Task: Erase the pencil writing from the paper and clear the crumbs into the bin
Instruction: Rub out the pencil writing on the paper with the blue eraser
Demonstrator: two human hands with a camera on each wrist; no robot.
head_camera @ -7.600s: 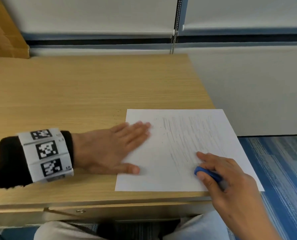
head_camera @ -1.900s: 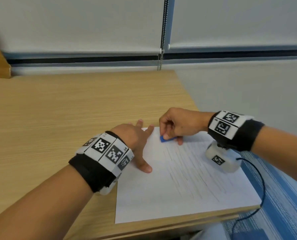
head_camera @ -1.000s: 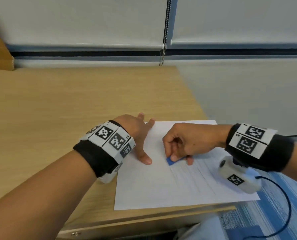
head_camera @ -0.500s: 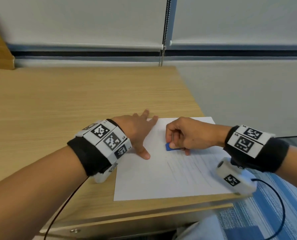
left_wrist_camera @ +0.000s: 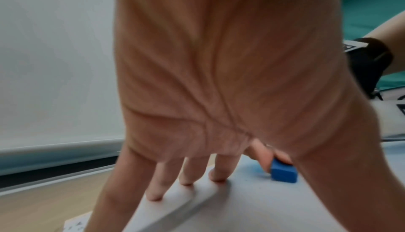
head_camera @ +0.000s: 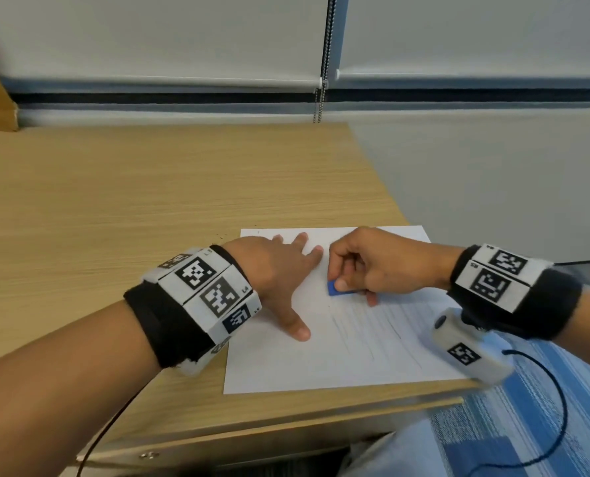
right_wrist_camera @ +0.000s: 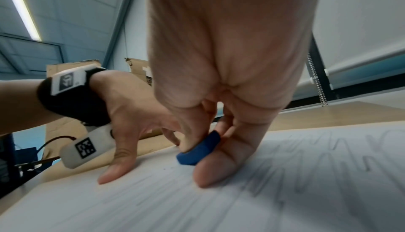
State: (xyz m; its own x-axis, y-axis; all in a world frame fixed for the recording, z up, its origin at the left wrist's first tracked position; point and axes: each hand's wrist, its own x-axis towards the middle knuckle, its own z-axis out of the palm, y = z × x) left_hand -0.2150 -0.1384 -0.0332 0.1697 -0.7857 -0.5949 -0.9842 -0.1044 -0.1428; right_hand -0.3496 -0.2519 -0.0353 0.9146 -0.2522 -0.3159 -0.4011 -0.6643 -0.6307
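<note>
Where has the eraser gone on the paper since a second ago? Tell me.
Yes. The eraser has moved toward the paper's far edge, away from the near edge, pinched in the right hand.

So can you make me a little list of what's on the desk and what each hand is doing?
desk: wooden
paper: white sheet flat at the desk's right front corner
pencil marks: faint lines remain on the right part
eraser: blue, touching the paper
left hand: fingers spread, pressing the paper's left side
right hand: pinches the eraser
bin: not in view
</note>
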